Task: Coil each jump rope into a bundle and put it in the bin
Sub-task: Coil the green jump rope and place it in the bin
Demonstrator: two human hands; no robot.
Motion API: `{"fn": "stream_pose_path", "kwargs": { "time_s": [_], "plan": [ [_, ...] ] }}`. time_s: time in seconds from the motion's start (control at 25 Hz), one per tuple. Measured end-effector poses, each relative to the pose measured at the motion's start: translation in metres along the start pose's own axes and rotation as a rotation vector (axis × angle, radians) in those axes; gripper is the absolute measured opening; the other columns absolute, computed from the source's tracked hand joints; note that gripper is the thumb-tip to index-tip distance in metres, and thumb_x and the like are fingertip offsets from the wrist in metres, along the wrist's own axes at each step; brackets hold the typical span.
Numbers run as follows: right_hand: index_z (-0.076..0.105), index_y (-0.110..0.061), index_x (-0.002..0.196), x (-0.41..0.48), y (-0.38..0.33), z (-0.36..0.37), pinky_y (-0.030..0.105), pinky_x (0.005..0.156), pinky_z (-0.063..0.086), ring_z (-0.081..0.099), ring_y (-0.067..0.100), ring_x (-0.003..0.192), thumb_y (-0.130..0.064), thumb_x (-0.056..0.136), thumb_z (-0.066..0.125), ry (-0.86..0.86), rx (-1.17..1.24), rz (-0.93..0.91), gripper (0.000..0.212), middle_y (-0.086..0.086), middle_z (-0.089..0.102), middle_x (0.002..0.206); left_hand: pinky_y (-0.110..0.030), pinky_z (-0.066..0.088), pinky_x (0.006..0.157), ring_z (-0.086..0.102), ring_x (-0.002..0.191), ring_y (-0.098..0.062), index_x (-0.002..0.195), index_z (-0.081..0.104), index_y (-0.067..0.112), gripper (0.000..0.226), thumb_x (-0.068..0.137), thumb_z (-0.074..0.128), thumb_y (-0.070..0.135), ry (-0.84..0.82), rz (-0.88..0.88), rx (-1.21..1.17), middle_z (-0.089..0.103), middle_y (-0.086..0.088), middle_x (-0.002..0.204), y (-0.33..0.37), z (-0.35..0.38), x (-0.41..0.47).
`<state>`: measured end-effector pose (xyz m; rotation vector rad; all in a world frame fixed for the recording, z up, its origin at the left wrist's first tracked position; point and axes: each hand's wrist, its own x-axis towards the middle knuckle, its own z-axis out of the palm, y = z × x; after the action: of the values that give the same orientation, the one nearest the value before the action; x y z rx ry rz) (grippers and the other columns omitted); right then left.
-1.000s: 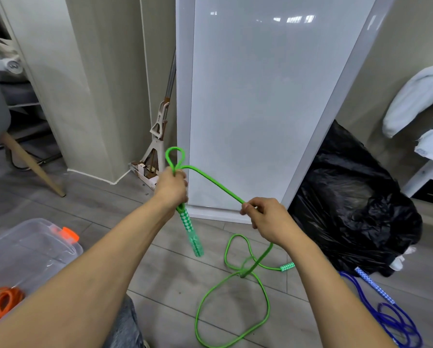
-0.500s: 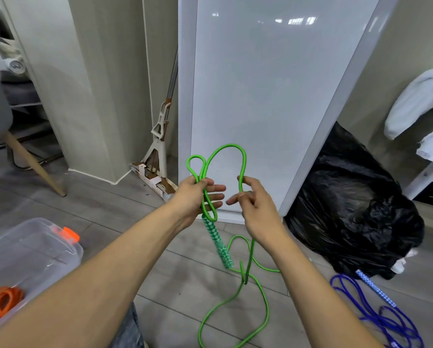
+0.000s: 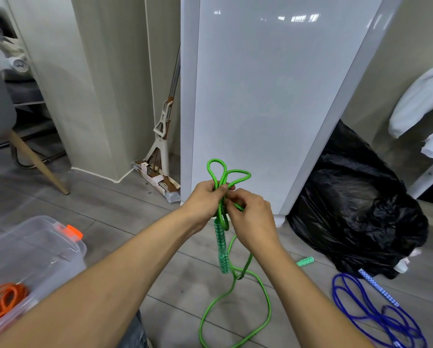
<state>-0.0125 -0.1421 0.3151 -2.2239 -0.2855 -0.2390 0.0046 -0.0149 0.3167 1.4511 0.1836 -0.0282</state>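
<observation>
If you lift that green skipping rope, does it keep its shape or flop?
Probably flops: the green jump rope sags in loose curves on the floor, and its loops stand only where the left hand and right hand hold them. Its handle hangs straight, so it is likely stiff and apt to swing.

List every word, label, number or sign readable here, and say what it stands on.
No text here can be read.
Mop base: dark marks on its card wrap, too blurred to read.
Green rope handle and blue rope handle: printed pattern only, no letters visible.
</observation>
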Motion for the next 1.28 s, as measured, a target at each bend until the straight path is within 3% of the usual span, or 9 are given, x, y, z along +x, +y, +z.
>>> {"fn": "stream_pose_path", "kwargs": {
  "time_s": [0.12,0.32,0.44,0.6,0.68,0.76,0.88,1.12,1.28],
  "plan": [
    [0.072,-0.034,0.107,0.0,0.002,-0.001,0.037,0.071,0.053,0.063,0.013,0.076,-0.029,0.096,0.057,-0.115,-0.062,-0.071,0.02,-0.011,0.073,0.08,-0.039,0.056,0.079,0.067,0.086,-0.027,0.096,0.061,0.008,0.017,0.103,0.047,0.013,0.076,0.034,0.106,0.068,-0.02,0.1,0.0,-0.005,0.003],
    [0.067,-0.032,0.098,0.003,-0.003,-0.008,0.032,0.063,0.047,0.062,0.01,0.067,-0.035,0.098,0.056,-0.176,-0.014,-0.065,0.011,-0.006,0.069,0.069,-0.038,0.059,0.053,0.06,0.051,-0.021,0.087,0.042,0.007,0.021,0.104,0.03,0.001,0.21,-0.136,-0.629,0.052,-0.009,0.07,0.019,-0.021,0.015],
    [0.069,-0.027,0.09,0.003,0.0,-0.013,0.032,0.061,0.046,0.054,0.012,0.056,-0.037,0.099,0.058,-0.346,0.021,-0.045,0.018,-0.003,0.063,0.059,-0.018,0.041,0.038,0.036,0.035,-0.012,0.077,0.038,0.012,0.031,0.099,0.022,-0.002,0.334,-0.187,-0.788,0.038,-0.002,0.054,0.022,-0.046,0.027],
    [0.076,-0.021,0.097,0.006,0.014,-0.029,0.025,0.053,0.037,0.042,0.01,0.049,-0.027,0.104,0.051,-0.704,0.051,0.03,0.027,-0.006,0.058,0.057,-0.01,0.017,0.033,0.022,0.028,-0.005,0.075,0.035,0.016,0.031,0.105,0.029,0.01,0.528,-0.041,-0.558,0.03,0.0,0.058,0.023,-0.062,0.033],
    [0.075,-0.018,0.091,0.009,0.025,-0.042,0.025,0.049,0.032,0.038,0.016,0.046,-0.033,0.103,0.053,-0.769,0.026,0.168,0.03,-0.001,0.059,0.059,-0.011,0.022,0.034,0.028,0.03,-0.005,0.078,0.035,0.016,0.028,0.106,0.032,0.017,0.61,0.06,-0.36,0.037,-0.003,0.064,0.024,-0.067,0.035],
    [0.072,-0.018,0.076,0.014,0.034,-0.055,0.025,0.051,0.034,0.041,0.016,0.046,-0.043,0.099,0.058,-0.646,-0.129,0.196,0.037,-0.001,0.056,0.056,-0.019,0.033,0.039,0.04,0.042,-0.01,0.08,0.036,0.017,0.027,0.106,0.035,0.025,0.663,0.111,-0.125,0.046,-0.004,0.071,0.023,-0.073,0.034],
    [0.067,-0.021,0.071,0.02,0.036,-0.063,0.028,0.054,0.034,0.043,0.013,0.051,-0.04,0.1,0.056,-0.359,-0.211,0.107,0.036,-0.005,0.049,0.056,-0.023,0.031,0.043,0.034,0.046,-0.014,0.082,0.035,0.018,0.025,0.106,0.034,0.026,0.552,0.137,-0.039,0.043,-0.003,0.07,0.021,-0.068,0.03],
    [0.06,-0.017,0.084,0.016,0.014,-0.044,0.025,0.048,0.03,0.033,0.008,0.045,-0.022,0.104,0.046,-0.247,0.135,0.037,0.025,-0.01,0.045,0.051,-0.023,0.027,0.043,0.031,0.043,-0.014,0.1,0.042,0.013,0.009,0.104,0.038,0.02,0.123,0.074,0.196,0.074,-0.004,0.084,0.022,-0.029,0.005],
    [0.058,-0.005,0.094,0.014,0.01,-0.033,0.024,0.051,0.035,0.043,0.002,0.045,-0.019,0.106,0.044,-0.169,0.226,0.043,0.024,-0.013,0.052,0.047,-0.027,0.034,0.048,0.043,0.056,-0.02,0.102,0.045,0.01,0.015,0.105,0.043,0.025,-0.058,0.089,0.322,0.067,-0.003,0.078,0.017,-0.005,-0.011]
  ]
}}
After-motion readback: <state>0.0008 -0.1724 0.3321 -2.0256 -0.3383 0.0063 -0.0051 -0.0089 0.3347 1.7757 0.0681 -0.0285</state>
